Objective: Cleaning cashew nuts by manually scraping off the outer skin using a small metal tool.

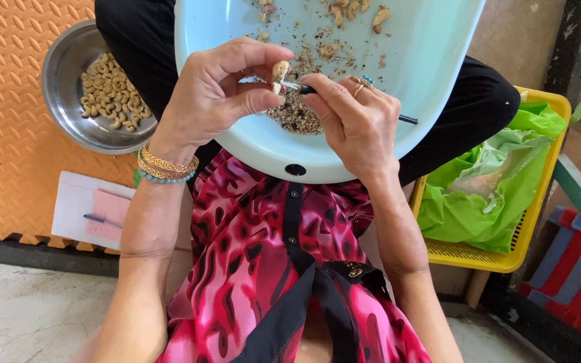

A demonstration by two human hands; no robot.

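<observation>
My left hand (216, 91) pinches a pale cashew nut (280, 70) between thumb and fingers, over a light blue plastic basin (432, 60) resting on my lap. My right hand (354, 121) grips a small knife with a dark handle (408, 119); its blade tip touches the nut. Brown skin flakes (295, 114) lie piled in the basin under the hands, and a few unpeeled nuts (344, 10) lie farther up. My left wrist carries gold and blue bangles, and my right hand wears rings.
A steel bowl (62, 101) with several peeled cashews (109, 91) sits on an orange foam mat (8, 134) to the left. Below it lies a white notepad with a pen (95, 208). A yellow basket (539, 202) with a green plastic bag (492, 195) stands on the right.
</observation>
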